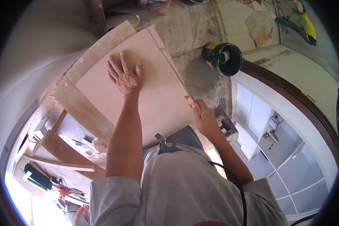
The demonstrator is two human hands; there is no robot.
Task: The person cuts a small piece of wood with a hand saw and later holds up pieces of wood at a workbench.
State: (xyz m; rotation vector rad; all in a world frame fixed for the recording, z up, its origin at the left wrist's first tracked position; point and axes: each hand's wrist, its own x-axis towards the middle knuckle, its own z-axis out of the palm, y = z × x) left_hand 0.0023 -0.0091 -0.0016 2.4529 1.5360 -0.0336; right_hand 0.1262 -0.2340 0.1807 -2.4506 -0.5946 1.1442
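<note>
A pale, smooth wooden board [113, 86] lies in front of me on a larger, rougher wooden panel [86, 111]. My left hand [126, 77] rests flat on the board's upper part, its fingers spread. Along the board's right edge runs a narrow wooden strip [168, 56]. At the lower end of that strip my right hand [203, 115] is closed around a slim orange tool [191, 98]. Most of the tool is hidden by the fingers, and I cannot make out its kind.
A black bucket [229, 60] with something pale inside stands beyond the board, to the right. A yellow and dark tool [309, 30] is at the far right. Loose wooden pieces [60, 160] lie at lower left, where another person [79, 214] is partly visible. Shelving [282, 150] stands lower right.
</note>
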